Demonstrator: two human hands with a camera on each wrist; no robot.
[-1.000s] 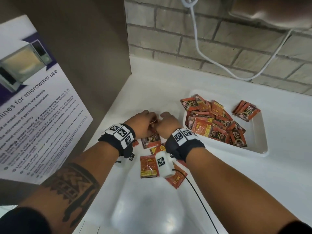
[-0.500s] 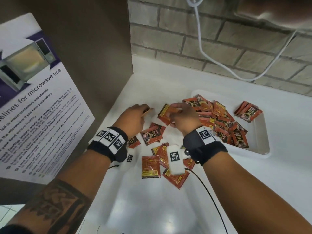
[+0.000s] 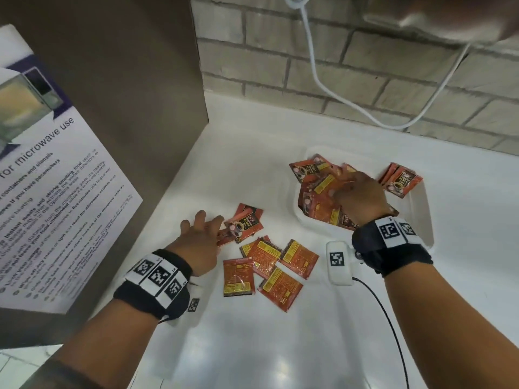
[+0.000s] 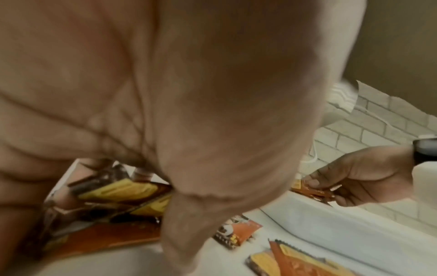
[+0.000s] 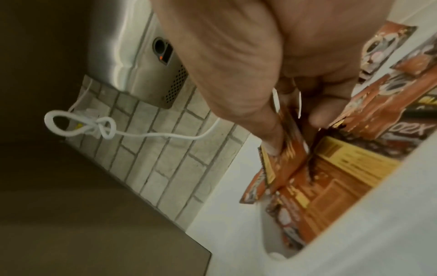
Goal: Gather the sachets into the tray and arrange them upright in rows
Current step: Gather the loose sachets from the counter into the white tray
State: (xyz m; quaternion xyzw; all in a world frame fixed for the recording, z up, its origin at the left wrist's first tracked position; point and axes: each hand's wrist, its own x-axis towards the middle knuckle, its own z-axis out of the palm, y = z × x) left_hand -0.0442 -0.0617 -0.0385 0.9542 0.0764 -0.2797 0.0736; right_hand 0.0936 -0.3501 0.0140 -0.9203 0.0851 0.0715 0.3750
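Several orange-red coffee sachets (image 3: 264,255) lie flat and loose on the white counter. More are heaped in the white tray (image 3: 421,217), and two sachets (image 3: 401,181) lean at its far right corner. My right hand (image 3: 341,186) is down in the tray on the heap (image 3: 317,203). In the right wrist view its thumb and fingers (image 5: 274,147) pinch an orange sachet (image 5: 290,155) held on edge. My left hand (image 3: 207,223) lies at the left of the loose group, its straight fingers resting on a face-up sachet (image 3: 248,223). What is under its palm is hidden.
A brown panel with a microwave-use poster (image 3: 56,178) stands close on the left. A brick wall (image 3: 365,80) with a hanging white cable (image 3: 317,74) closes the back, below a steel appliance (image 3: 449,23). A black wire (image 3: 387,318) trails from my right wrist.
My right hand has carried a sachet from the loose group rightward into the tray. My left hand has shifted a little nearer and spread its fingers onto a sachet.
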